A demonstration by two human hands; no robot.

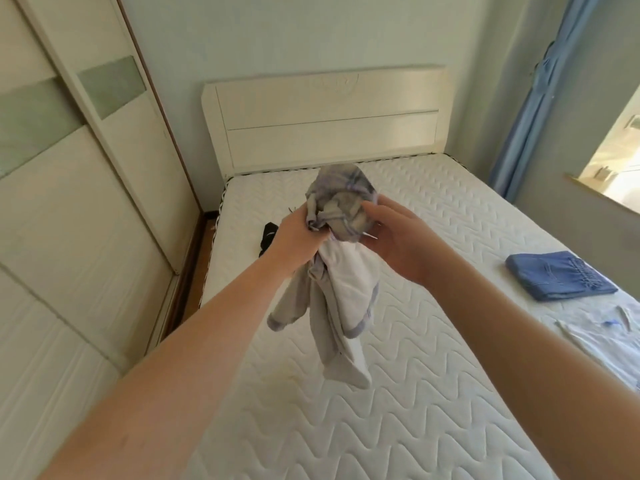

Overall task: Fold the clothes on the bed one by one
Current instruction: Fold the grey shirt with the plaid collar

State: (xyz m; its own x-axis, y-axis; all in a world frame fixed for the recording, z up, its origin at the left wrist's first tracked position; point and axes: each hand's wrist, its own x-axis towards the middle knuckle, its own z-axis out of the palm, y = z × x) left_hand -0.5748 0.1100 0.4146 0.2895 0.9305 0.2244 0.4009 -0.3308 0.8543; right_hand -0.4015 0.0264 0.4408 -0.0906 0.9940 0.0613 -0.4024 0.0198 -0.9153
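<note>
A crumpled white garment with lilac trim (341, 289) hangs in the air above the middle of the white quilted mattress (398, 393). My left hand (296, 240) grips its bunched top from the left. My right hand (398, 237) holds the same bunch from the right, fingers curled into the cloth. The garment's lower part dangles free, just off the mattress. A folded blue garment (559, 275) lies flat at the bed's right side. A small black garment (268, 239) lies near the left edge, partly hidden behind my left hand.
A white garment with blue marks (602, 334) lies at the right edge of the bed. The white headboard (325, 119) stands at the far end. A wardrobe (79, 188) fills the left wall, with a narrow floor gap beside the bed. A blue curtain (540, 98) hangs right.
</note>
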